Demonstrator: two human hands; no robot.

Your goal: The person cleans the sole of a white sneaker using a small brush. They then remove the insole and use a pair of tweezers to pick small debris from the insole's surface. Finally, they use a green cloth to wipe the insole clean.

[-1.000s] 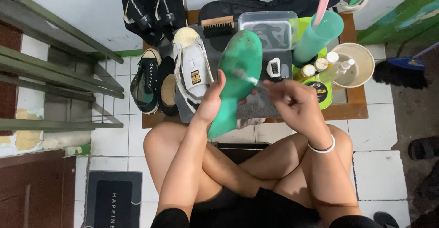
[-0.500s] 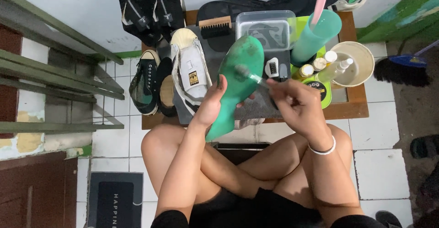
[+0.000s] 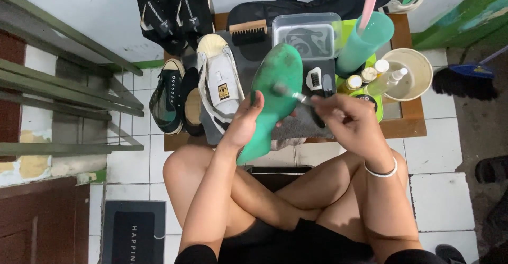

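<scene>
Above the counter (image 3: pixel 407 129): left hand (image 3: pixel 244 124) gripping green insole (image 3: pixel 272 97). Right hand (image 3: pixel 346 121) clenched around small brush (image 3: pixel 290 93), bristles touching insole.

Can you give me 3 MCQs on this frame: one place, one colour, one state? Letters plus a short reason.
1. Where is the clear plastic box?
A. on the low table beyond the insole
B. on the floor mat
C. on the person's lap

2. What colour is the insole?
A. white
B. green
C. black

3. What is the right hand doing?
A. resting open on a knee
B. holding a small brush against the insole
C. gripping the teal cup

Answers:
1 A, the box sits on the table behind the insole.
2 B, its whole face is green.
3 B, fingers pinch the brush, bristles on the insole, which the left hand holds.
</scene>
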